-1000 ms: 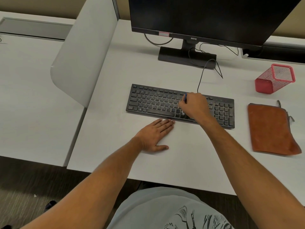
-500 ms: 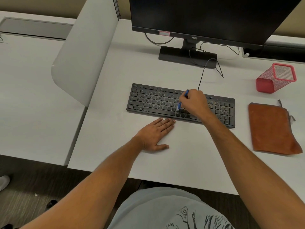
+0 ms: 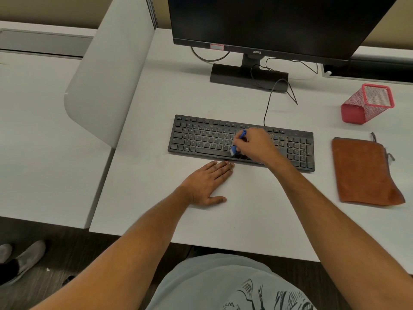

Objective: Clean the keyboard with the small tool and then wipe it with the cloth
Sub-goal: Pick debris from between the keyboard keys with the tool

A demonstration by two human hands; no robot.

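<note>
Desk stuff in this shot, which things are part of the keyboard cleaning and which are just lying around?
Part of the job:
keyboard
blue tool, held in the right hand
orange cloth, lying to the right, not yet used
left hand, flat on the desk

Just lying about:
monitor
red mesh cup, on its side

White desk (image 3: 223, 101): keyboard (image 3: 201, 137), monitor stand (image 3: 234, 73), red mesh cup (image 3: 366, 104), orange cloth (image 3: 364, 171), left hand (image 3: 207, 182) flat.
</note>
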